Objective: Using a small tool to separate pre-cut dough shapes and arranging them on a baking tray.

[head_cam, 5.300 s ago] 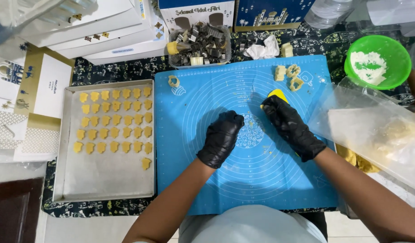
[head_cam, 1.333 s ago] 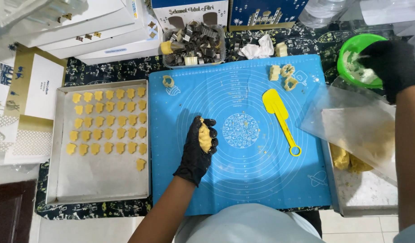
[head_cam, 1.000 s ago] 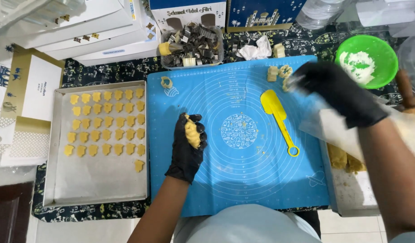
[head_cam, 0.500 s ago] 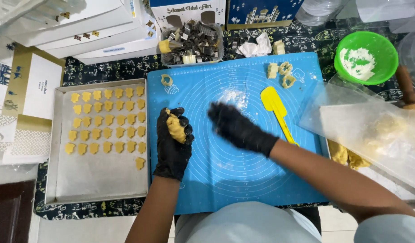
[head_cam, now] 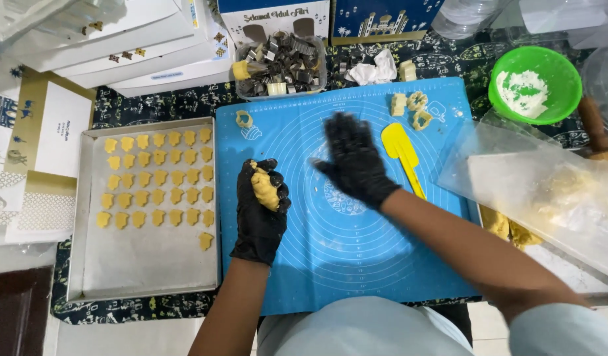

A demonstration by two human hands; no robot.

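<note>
Left of centre in the frame, over the blue mat (head_cam: 357, 264), our left hand (head_cam: 261, 211) is clenched around a lump of yellow dough (head_cam: 264, 190), palm turned up so the lump shows between the black-gloved fingers. The dough's long axis runs roughly from the upper left to the lower right of the frame, and it sits off the mat, held above its left part.

Just to the right of it, our right hand (head_cam: 353, 161) hovers over the middle of the mat with fingers spread and holding nothing; it is blurred, so we cannot tell whether it touches the surface. The dough lies to the left of this open hand, near but apart from it, and the left hand alone has it.

Right of the open hand, a yellow scraper (head_cam: 401, 155) lies on the mat, its handle pointing toward the lower right. Three small cutters (head_cam: 411, 109) rest near the mat's upper right corner and one more (head_cam: 244, 119) at its upper left. At the left of the frame a metal tray (head_cam: 146, 270) carries rows of cut yellow shapes. A green bowl (head_cam: 548, 69) of white flour stands at the upper right, and a tub of metal cutters (head_cam: 281, 66) at the top centre.
</note>
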